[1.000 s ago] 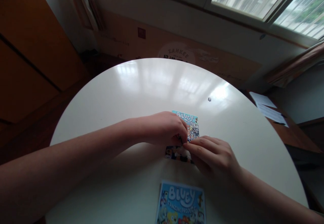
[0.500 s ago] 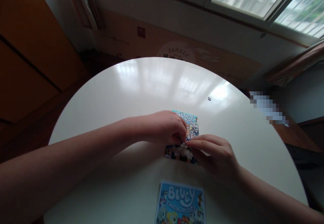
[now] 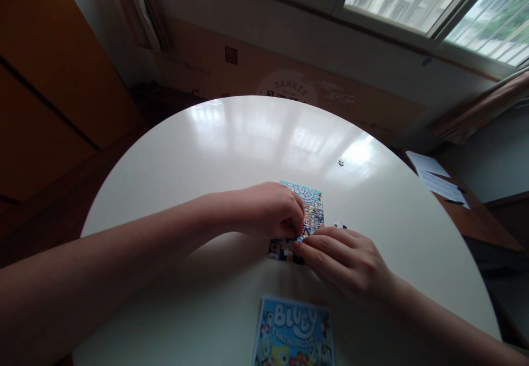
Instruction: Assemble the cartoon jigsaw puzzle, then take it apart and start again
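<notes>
A small colourful jigsaw puzzle point(image 3: 313, 211) with a light blue top edge lies on the white round table, partly covered by both hands. My left hand point(image 3: 279, 211) is closed over its left side, fingers curled down; what they grip is hidden. My right hand point(image 3: 345, 256) lies over the lower right part, its fingers together and their tips touching the puzzle beside my left fingertips. Whether it grips a piece cannot be made out. A loose piece point(image 3: 340, 225) shows just beyond my right knuckles.
Nearer on the table point(image 3: 165, 156) lies a blue Bluey picture card point(image 3: 294, 333). Another small loose piece point(image 3: 341, 162) sits farther back on the right. Papers point(image 3: 444, 184) rest on a brown surface at the right, and a window is behind.
My right hand has turned flatter, its fingertips shifting slightly left and down over the puzzle. The loose piece beyond its knuckles now shows. My left hand has hardly moved.
</notes>
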`<action>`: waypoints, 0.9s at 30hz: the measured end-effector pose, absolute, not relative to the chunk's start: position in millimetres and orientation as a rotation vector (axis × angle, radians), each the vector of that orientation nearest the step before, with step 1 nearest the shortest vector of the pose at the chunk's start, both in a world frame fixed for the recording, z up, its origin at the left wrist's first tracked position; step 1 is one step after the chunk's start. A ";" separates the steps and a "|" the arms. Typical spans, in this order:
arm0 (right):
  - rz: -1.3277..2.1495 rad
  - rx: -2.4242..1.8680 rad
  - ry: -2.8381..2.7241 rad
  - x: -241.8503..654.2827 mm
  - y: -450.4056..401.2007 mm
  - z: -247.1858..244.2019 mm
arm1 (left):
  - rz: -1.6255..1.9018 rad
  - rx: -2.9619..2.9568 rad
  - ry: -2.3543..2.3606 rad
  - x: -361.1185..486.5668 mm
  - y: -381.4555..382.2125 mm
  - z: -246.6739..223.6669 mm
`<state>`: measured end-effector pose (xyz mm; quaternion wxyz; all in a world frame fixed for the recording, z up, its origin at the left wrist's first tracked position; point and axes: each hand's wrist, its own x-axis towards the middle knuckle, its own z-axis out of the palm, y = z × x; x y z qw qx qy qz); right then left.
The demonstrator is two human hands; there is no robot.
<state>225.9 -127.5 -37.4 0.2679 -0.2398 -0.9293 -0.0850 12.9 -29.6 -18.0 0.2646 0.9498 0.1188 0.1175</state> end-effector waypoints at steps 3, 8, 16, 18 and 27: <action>-0.241 -0.619 -2.513 226.2 -128.4 -36.7 | 0.321 2.574 0.325 12.8 -29.8 -18.4; -0.266 -0.570 -2.534 225.6 -128.1 -34.0 | 0.322 2.578 0.327 12.9 -30.0 -18.3; -0.290 -0.538 -2.543 224.3 -128.7 -32.1 | 0.310 2.578 0.326 13.0 -30.1 -17.8; -0.196 -0.573 -2.510 225.9 -128.2 -36.0 | 0.319 2.571 0.328 13.0 -30.1 -18.3; 0.230 -0.845 -2.265 225.2 -122.4 -44.7 | 0.339 2.571 0.328 13.5 -29.6 -20.5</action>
